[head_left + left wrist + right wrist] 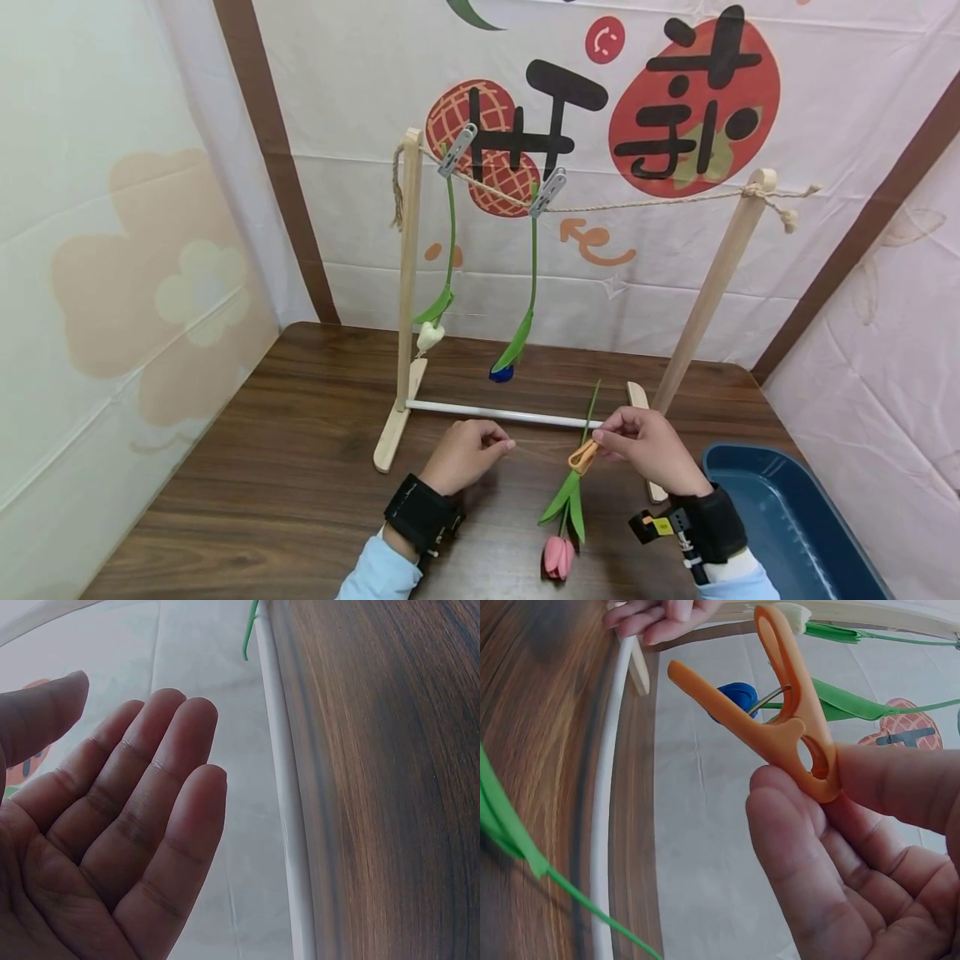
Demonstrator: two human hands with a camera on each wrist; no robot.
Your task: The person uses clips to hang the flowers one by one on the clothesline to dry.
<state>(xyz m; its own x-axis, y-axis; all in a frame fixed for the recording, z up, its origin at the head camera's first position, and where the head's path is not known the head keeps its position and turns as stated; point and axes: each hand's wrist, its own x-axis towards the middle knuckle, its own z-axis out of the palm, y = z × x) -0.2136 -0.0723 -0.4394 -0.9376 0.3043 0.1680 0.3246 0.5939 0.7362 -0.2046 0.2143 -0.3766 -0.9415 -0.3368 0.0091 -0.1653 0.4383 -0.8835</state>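
Observation:
My right hand pinches an orange clothespin by its jaw end, with the two handle ends pointing away from the fingers. Below it on the table lies a pink tulip, its green stem running up toward the white rod. In the head view the clothespin overlaps that stem. My left hand holds nothing, fingers relaxed near the white rod. On the rope hang a white flower and a blue flower, heads down, each in a grey clothespin.
A wooden frame with a left post and a leaning right post carries the rope. At the right edge stands a blue tub. Printed cloth hangs behind the brown table.

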